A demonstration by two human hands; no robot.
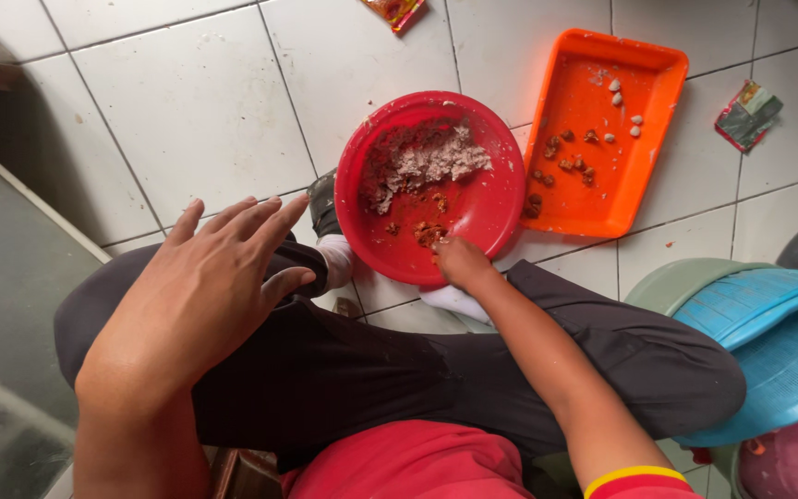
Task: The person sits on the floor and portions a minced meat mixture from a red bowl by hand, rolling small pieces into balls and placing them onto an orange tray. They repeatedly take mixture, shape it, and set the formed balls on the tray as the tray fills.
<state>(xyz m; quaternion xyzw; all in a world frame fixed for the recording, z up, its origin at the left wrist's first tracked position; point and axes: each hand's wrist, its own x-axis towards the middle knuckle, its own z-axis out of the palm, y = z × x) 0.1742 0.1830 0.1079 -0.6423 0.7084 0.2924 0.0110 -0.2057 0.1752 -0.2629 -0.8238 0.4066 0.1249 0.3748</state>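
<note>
Red bowl: round, plastic, standing on the white tiled floor between the person's feet, its right rim touching or overlapping the near left corner of the orange tray. Open tile lies to the left and far side of the bowl; the right side is closed off by the tray, the near side by the person's legs in dark trousers.

Contents: a pale grey-pink ground mass heaped in the far left half; small reddish-brown bits near the front rim.

Right hand: at the near rim of the bowl, fingertips down inside it, just beside the reddish bits. Fingers drawn together; whether they pinch anything cannot be told.

Left hand: raised over the left knee, palm down, fingers spread apart, holding nothing, well apart from the bowl.

Orange tray: rectangular, tilted, carrying scattered brown pieces and a few small pale cloves.

Surroundings: two crumpled wrappers, one at the far edge, one at far right; a blue slatted basket over a green basin at near right; a dark mat at left.
</note>
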